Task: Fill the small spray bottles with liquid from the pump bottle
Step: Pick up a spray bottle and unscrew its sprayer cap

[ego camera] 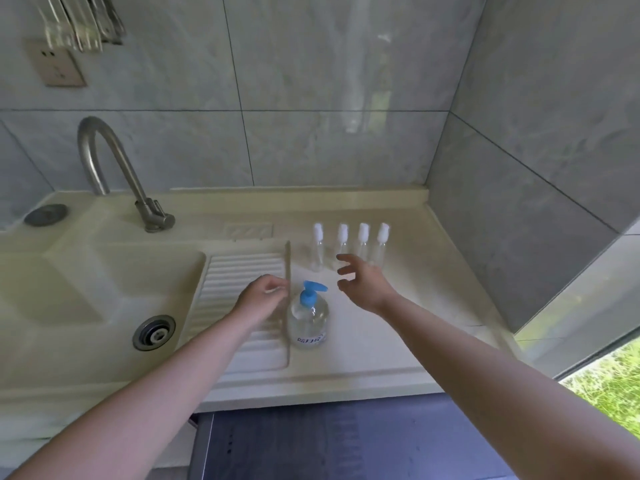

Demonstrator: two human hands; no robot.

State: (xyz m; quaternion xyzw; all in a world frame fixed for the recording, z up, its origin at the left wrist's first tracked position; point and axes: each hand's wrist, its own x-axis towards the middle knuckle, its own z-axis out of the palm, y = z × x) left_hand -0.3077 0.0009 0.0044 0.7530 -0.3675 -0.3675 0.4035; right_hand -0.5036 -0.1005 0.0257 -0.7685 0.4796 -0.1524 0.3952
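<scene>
A clear pump bottle (307, 323) with a blue pump head stands on the cream counter (398, 327), beside the ribbed drainboard. Behind it, several small clear spray bottles (363, 242) with white caps stand upright in a row. My left hand (264, 296) hovers just left of the pump head with its fingers loosely curled and nothing in them. My right hand (363, 284) is spread in the air between the pump bottle and the row, partly covering the bottoms of the middle spray bottles, and holds nothing.
The sink basin (86, 306) with a drain lies at the left, under a curved metal faucet (114, 168). The ribbed drainboard (242, 271) slopes into it. Tiled walls close the back and right. A wall socket (57, 65) is at upper left.
</scene>
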